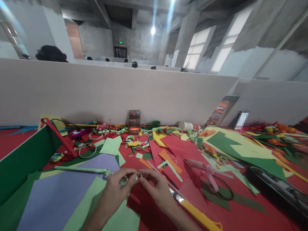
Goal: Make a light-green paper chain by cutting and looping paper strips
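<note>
Near the middle of the table, my left hand (119, 187) and my right hand (155, 188) meet fingertip to fingertip. Between them is a small curled strip of light green paper (138, 175), pinched by both hands and partly covered by the fingers. A light green rolled paper stick (80, 169) lies just left of my left hand. Light green paper sheets (96, 204) spread under my left forearm, beside a lilac sheet (55, 200). Close to my right forearm rests a yellow-handled utility knife (200, 214).
A pink glue gun (204, 169) with a dark cord lies right of the hands. Farther right is a long black device (279, 191). Paper scraps (169, 163) litter the red tabletop. A green panel (24, 160) stands at left; a white partition (103, 94) runs along the back.
</note>
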`<state>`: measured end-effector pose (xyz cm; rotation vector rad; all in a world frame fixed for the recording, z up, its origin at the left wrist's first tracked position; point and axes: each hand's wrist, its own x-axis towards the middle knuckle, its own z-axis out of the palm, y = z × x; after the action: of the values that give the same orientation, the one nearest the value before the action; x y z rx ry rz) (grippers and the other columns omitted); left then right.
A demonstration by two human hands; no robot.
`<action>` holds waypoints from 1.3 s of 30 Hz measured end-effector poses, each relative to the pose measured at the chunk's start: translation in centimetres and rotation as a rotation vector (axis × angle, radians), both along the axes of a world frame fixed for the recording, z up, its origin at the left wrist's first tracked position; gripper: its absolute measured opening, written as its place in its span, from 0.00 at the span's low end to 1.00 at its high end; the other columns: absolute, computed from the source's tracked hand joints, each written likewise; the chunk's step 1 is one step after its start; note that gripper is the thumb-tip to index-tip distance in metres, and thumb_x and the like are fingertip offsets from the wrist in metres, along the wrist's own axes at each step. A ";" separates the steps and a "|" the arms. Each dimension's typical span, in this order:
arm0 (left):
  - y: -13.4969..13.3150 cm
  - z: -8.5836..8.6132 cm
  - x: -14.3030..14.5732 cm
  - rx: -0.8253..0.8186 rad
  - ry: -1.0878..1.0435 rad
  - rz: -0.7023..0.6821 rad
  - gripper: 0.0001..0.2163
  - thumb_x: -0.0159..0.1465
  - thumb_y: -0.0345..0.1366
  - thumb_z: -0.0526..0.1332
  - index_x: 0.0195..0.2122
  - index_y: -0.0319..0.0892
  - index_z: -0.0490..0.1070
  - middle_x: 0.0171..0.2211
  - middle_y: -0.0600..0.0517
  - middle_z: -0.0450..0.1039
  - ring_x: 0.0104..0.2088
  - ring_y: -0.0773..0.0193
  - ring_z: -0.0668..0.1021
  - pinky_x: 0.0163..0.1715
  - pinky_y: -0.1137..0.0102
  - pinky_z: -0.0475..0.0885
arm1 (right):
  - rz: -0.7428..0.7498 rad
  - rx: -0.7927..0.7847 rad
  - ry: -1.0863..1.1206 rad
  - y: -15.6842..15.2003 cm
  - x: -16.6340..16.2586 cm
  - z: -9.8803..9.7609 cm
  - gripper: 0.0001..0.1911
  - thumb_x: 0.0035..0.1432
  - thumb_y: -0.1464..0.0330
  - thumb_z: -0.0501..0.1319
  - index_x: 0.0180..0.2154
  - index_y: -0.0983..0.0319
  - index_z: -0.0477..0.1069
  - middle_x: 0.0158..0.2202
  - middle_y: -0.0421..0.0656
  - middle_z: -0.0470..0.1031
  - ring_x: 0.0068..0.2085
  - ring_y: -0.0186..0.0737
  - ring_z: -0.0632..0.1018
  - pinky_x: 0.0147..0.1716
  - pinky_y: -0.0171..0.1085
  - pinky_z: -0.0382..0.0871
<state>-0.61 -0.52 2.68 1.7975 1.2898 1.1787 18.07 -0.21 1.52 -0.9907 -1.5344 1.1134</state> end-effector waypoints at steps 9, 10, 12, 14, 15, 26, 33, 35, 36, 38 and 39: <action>0.4 -1.0 -0.2 -0.038 0.051 0.030 0.06 0.63 0.34 0.64 0.37 0.45 0.81 0.35 0.51 0.84 0.33 0.59 0.81 0.34 0.69 0.75 | 0.008 0.048 -0.085 -0.7 -0.6 0.7 0.11 0.63 0.68 0.64 0.47 0.56 0.81 0.40 0.43 0.82 0.38 0.41 0.79 0.41 0.38 0.73; 0.4 -1.2 -0.2 -0.049 0.052 0.031 0.06 0.62 0.33 0.64 0.37 0.45 0.82 0.35 0.52 0.84 0.32 0.60 0.81 0.34 0.69 0.75 | 0.008 0.059 -0.096 -0.8 -0.6 0.9 0.11 0.63 0.69 0.64 0.47 0.56 0.81 0.40 0.43 0.82 0.38 0.41 0.79 0.40 0.38 0.73; 0.4 -1.3 -0.1 -0.069 0.045 0.040 0.08 0.60 0.31 0.64 0.37 0.45 0.82 0.34 0.51 0.84 0.31 0.60 0.80 0.34 0.69 0.75 | 0.010 0.077 -0.114 -0.9 -0.7 1.0 0.12 0.63 0.70 0.63 0.47 0.56 0.80 0.40 0.42 0.82 0.38 0.40 0.79 0.40 0.37 0.73; 0.3 -1.2 0.1 -0.085 0.028 0.049 0.09 0.59 0.31 0.63 0.38 0.44 0.82 0.34 0.51 0.84 0.31 0.60 0.80 0.35 0.69 0.75 | 0.002 0.099 -0.130 -1.0 -0.8 1.0 0.13 0.63 0.71 0.63 0.47 0.56 0.80 0.39 0.42 0.82 0.38 0.40 0.79 0.40 0.36 0.73; 0.3 -1.1 0.1 -0.091 0.020 0.048 0.09 0.60 0.31 0.63 0.38 0.44 0.82 0.35 0.50 0.84 0.31 0.60 0.80 0.35 0.69 0.75 | -0.004 0.108 -0.137 -1.0 -0.8 1.0 0.13 0.63 0.71 0.63 0.48 0.56 0.80 0.39 0.42 0.81 0.38 0.40 0.79 0.40 0.36 0.73; 0.6 -0.2 -0.8 -0.262 -0.232 -0.120 0.09 0.61 0.40 0.67 0.40 0.42 0.80 0.36 0.49 0.82 0.35 0.59 0.80 0.37 0.68 0.76 | -0.056 0.119 -0.055 -1.0 -0.9 0.4 0.09 0.66 0.67 0.62 0.46 0.57 0.77 0.40 0.43 0.81 0.41 0.42 0.80 0.43 0.38 0.75; 0.7 -0.6 -0.6 -0.230 -0.254 -0.123 0.10 0.60 0.42 0.68 0.38 0.42 0.79 0.35 0.49 0.80 0.32 0.61 0.79 0.35 0.69 0.76 | -0.071 0.125 -0.075 -1.0 -0.8 0.1 0.08 0.65 0.67 0.62 0.45 0.58 0.77 0.40 0.44 0.81 0.41 0.43 0.81 0.43 0.39 0.75; 0.7 -0.5 -0.6 -0.219 -0.243 -0.129 0.09 0.61 0.41 0.68 0.38 0.42 0.79 0.35 0.49 0.80 0.33 0.61 0.79 0.35 0.70 0.75 | -0.071 0.125 -0.072 -1.0 -0.8 0.2 0.08 0.66 0.67 0.62 0.45 0.58 0.77 0.39 0.43 0.81 0.41 0.42 0.81 0.43 0.38 0.75; 0.7 -0.4 -0.6 -0.219 -0.240 -0.132 0.09 0.61 0.41 0.68 0.38 0.42 0.79 0.36 0.49 0.80 0.33 0.61 0.79 0.35 0.70 0.75 | -0.073 0.126 -0.072 -1.0 -0.8 0.2 0.08 0.66 0.67 0.62 0.45 0.58 0.77 0.39 0.43 0.81 0.40 0.42 0.81 0.43 0.38 0.75; 0.7 -0.3 -0.6 -0.223 -0.241 -0.127 0.08 0.61 0.40 0.68 0.38 0.42 0.81 0.37 0.48 0.81 0.34 0.60 0.80 0.36 0.70 0.75 | -0.076 0.130 -0.081 -1.0 -0.7 0.3 0.08 0.66 0.67 0.62 0.45 0.57 0.78 0.40 0.43 0.81 0.41 0.42 0.81 0.43 0.38 0.75; 0.7 -0.2 -0.6 -0.224 -0.243 -0.122 0.09 0.60 0.40 0.68 0.38 0.42 0.82 0.37 0.48 0.81 0.35 0.60 0.80 0.36 0.69 0.75 | -0.074 0.135 -0.087 -1.0 -0.7 0.3 0.08 0.66 0.67 0.62 0.45 0.57 0.78 0.41 0.44 0.81 0.41 0.42 0.81 0.43 0.38 0.75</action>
<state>-1.26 0.13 2.45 1.4996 1.1078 1.0999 17.35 -1.22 1.86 -1.0066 -1.6068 0.9132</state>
